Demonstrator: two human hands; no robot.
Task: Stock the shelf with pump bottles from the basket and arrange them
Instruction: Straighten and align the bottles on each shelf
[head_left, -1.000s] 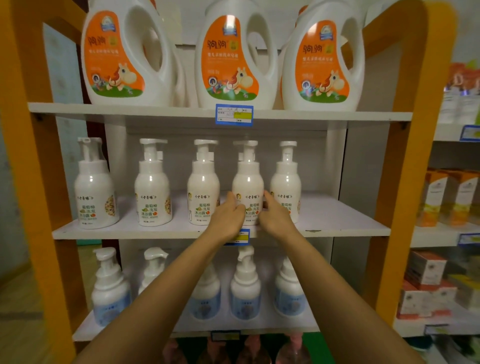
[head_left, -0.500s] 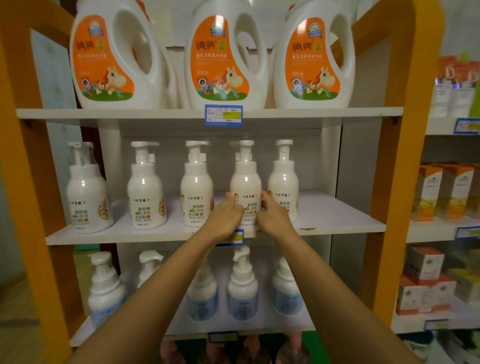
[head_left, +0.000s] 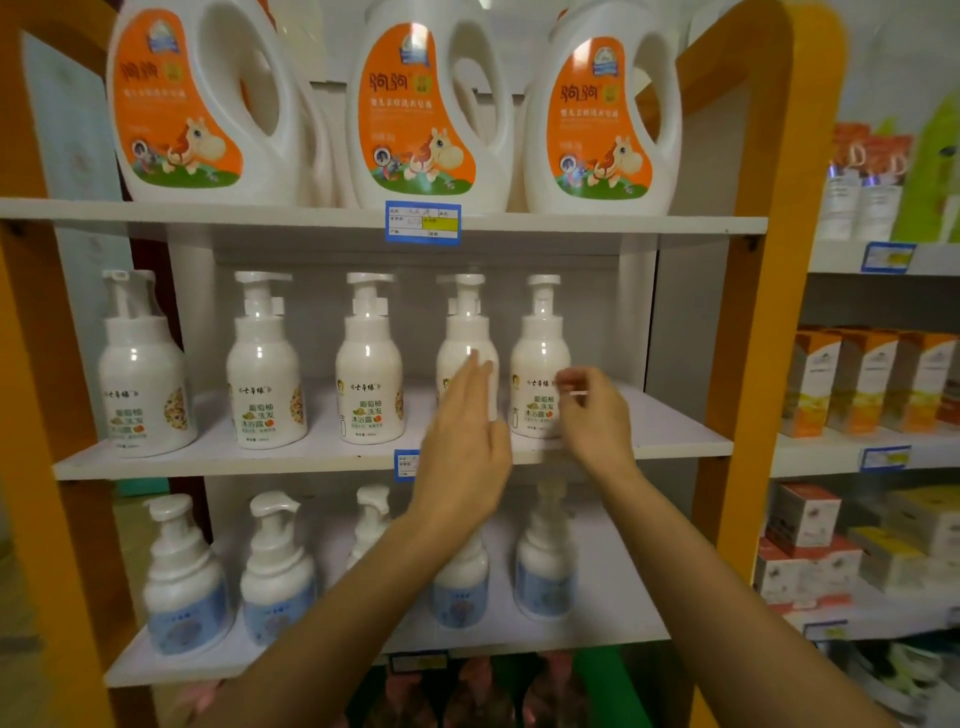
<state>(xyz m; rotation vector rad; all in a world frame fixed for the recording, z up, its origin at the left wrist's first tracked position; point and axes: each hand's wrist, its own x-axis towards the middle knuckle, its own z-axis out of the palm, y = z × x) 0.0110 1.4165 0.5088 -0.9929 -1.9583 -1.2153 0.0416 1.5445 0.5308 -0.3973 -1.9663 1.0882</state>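
Observation:
Several white pump bottles stand in a row on the middle shelf. My left hand is flat and open, fingers spread, in front of the fourth bottle without gripping it. My right hand hovers with loosely curled fingers just right of the fifth bottle, holding nothing. Further left are the third bottle, the second and the first. The shelf is bare to the right of the fifth bottle. No basket is in view.
Large white detergent jugs with orange labels fill the top shelf. Blue-labelled pump bottles stand on the lower shelf. An orange frame post bounds the shelf on the right; beyond it, orange boxes sit on a neighbouring shelf.
Both hands have let go of the fourth bottle. The left hand has opened flat in front of it and the right hand has moved right, past the fifth bottle.

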